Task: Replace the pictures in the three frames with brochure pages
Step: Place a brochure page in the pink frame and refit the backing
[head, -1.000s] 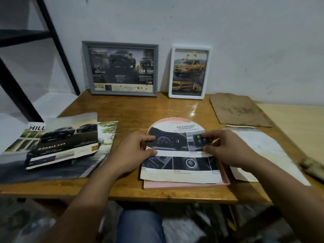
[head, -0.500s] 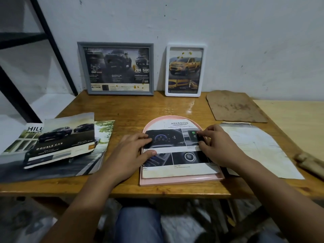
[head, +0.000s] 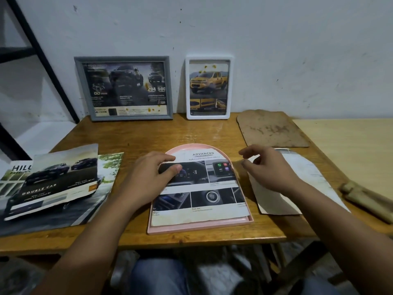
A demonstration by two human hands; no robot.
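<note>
A pink arch-topped frame (head: 200, 227) lies flat near the front edge of the worktop (head: 204, 133), its rounded end pointing to the wall. In it sits a brochure page (head: 202, 201) headed ADVANCED, with dashboard and button pictures; its lower right corner seems to ride up over the rim. A grey frame (head: 124, 88) and a white frame (head: 209, 88) stand leaning on the wall, each holding a truck page. Loose brochure pages (head: 57, 184) lie overlapping at the left.
</note>
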